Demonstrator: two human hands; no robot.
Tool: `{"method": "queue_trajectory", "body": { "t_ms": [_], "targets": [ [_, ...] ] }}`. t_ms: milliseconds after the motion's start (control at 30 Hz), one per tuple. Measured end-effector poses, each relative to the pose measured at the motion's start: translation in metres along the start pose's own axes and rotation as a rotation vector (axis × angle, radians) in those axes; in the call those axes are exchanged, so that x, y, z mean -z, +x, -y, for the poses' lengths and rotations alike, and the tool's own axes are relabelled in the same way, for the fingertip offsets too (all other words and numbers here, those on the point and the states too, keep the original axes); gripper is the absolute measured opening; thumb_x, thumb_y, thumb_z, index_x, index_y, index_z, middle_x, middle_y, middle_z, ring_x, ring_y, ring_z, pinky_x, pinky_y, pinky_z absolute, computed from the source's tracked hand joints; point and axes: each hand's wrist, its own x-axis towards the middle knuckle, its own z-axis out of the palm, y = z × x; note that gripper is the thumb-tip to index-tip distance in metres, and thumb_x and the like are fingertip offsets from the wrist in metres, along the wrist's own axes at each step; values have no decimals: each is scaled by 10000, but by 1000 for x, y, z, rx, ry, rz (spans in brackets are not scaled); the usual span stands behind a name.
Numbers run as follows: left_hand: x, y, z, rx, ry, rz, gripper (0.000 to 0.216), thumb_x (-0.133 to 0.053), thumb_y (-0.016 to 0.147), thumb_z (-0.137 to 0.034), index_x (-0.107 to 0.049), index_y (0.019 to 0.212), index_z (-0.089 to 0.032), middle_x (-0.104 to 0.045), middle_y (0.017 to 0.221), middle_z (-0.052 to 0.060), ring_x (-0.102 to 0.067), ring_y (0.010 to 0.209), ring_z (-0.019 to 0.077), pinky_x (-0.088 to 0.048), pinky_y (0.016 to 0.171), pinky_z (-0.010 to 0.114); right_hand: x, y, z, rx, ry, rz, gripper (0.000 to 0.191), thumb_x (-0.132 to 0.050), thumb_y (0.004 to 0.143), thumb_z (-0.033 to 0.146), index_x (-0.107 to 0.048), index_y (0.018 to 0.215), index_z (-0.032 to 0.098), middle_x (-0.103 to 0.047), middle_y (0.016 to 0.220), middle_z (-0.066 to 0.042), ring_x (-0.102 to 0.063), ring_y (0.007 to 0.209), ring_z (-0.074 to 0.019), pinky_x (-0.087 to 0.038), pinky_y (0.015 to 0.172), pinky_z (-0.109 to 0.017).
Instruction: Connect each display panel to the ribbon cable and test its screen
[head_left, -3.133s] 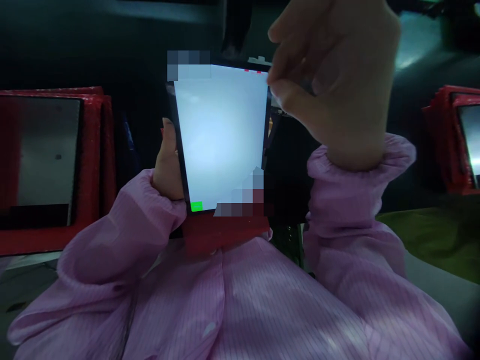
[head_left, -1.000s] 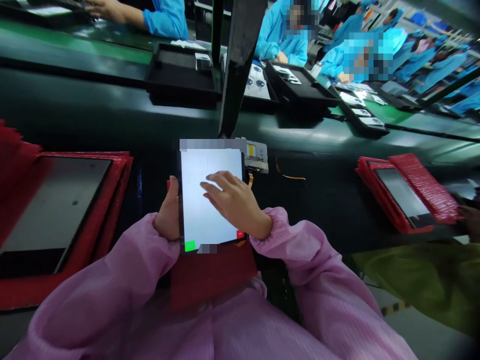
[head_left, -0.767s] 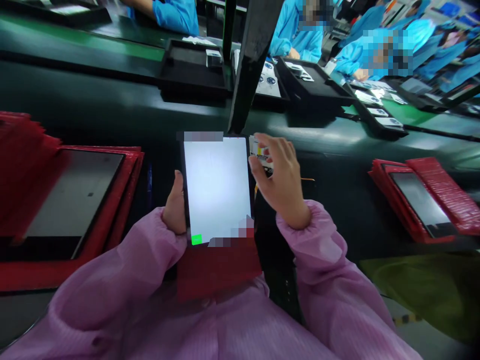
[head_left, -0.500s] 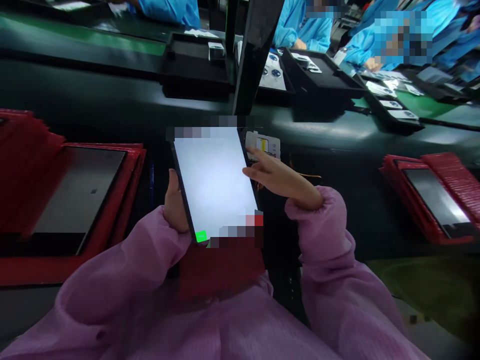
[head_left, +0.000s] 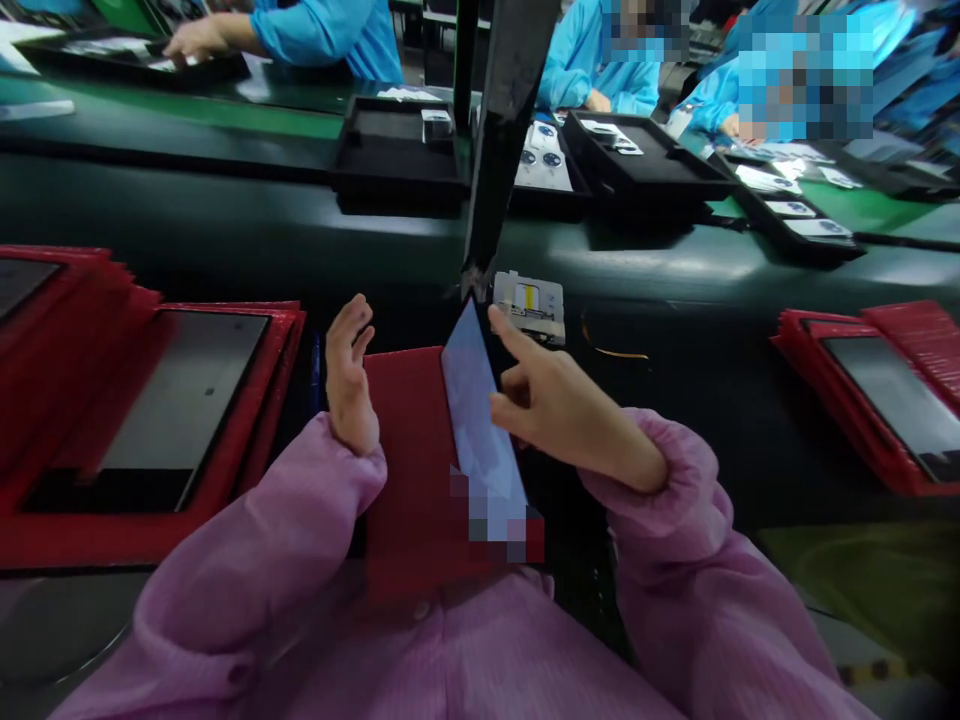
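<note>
A thin tablet-sized display panel stands steeply tilted in front of me, its pale bluish face turned to the left. My right hand has the panel's right edge, thumb against the face, index finger stretched out and the other fingers curled, partly hidden. To the left of the panel, my left hand is raised and touches nothing, fingers extended. Beneath lies a red padded sheet. Just beyond my right fingertips is a small metal-coloured fixture with a yellow label.
Red sleeves with display panels are stacked at left, beside a blue pen. Another red stack lies at right. A dark post rises ahead. Black trays and blue-sleeved co-workers are across the bench.
The panel has turned from face-up, brightly lit white with a green mark, to a steep tilt with a dimmer face. My left hand has let go of its left edge.
</note>
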Motion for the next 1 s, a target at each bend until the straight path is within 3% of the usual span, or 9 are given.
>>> {"method": "queue_trajectory", "body": {
  "t_ms": [100,200,267,367,433,500,633,800,1000],
  "targets": [
    [0,-6,-14,-366,204,323,589,-318,954,-629,-458,1437,-322,-437,1526,27,-357,1444,266,-250,1207,460,-18,-1,1,53,-26,11,921,-517,779,97,-38,1566,68,-545,545,93,-502,474,-122,-403,531,-267],
    [0,-5,-23,-544,329,592,635,-259,974,-597,-346,1510,-269,-391,1558,68,-311,1470,268,-208,1226,473,-32,1,1,97,57,-2,886,-511,824,140,-34,1571,134,-573,595,78,-538,514,-137,-430,563,-279],
    [-1,-2,-24,-604,341,672,627,-224,990,-556,-325,1521,-238,-380,1561,83,-295,1477,253,-188,1234,465,-33,1,2,110,99,21,865,-537,863,211,-40,1569,152,-569,618,72,-555,539,-151,-439,567,-287],
    [0,1,-22,-628,345,673,614,-201,995,-540,-344,1512,-240,-421,1537,80,-325,1464,233,-209,1231,458,-20,1,5,120,88,108,799,-546,922,387,-118,1564,179,-570,657,57,-580,594,-171,-447,575,-299],
    [1,1,-21,-613,356,644,608,-198,994,-551,-379,1494,-257,-478,1497,81,-363,1445,239,-248,1215,477,-2,4,0,147,23,73,602,-489,960,400,-330,1497,179,-593,690,35,-593,628,-163,-453,604,-294],
    [2,-1,-20,-599,353,631,602,-210,992,-558,-403,1481,-264,-509,1472,85,-392,1429,249,-277,1201,490,18,15,-14,173,-107,-96,398,-443,976,307,-545,1331,160,-625,730,6,-600,663,-150,-456,659,-290],
    [2,-4,-19,-583,305,637,612,-237,991,-556,-408,1480,-229,-464,1505,103,-381,1435,260,-266,1207,474,38,57,-75,87,-492,-397,376,-411,915,128,-647,1205,155,-671,1023,-94,-613,926,-215,-461,832,-358],
    [0,-9,-18,-558,287,621,625,-224,995,-553,-389,1491,-211,-430,1528,107,-342,1455,275,-278,1203,484,26,98,-149,31,-701,-219,419,-404,894,85,-634,1243,115,-577,1273,-186,-503,1155,-289,-411,990,-436],
    [1,-11,-15,-527,254,597,637,-212,980,-602,-403,1482,-258,-466,1505,76,-353,1450,262,-310,1193,462,17,100,-164,40,-731,-171,440,-351,928,104,-602,1285,160,-566,1252,-154,-479,1133,-284,-391,1011,-450]
  ]
}}
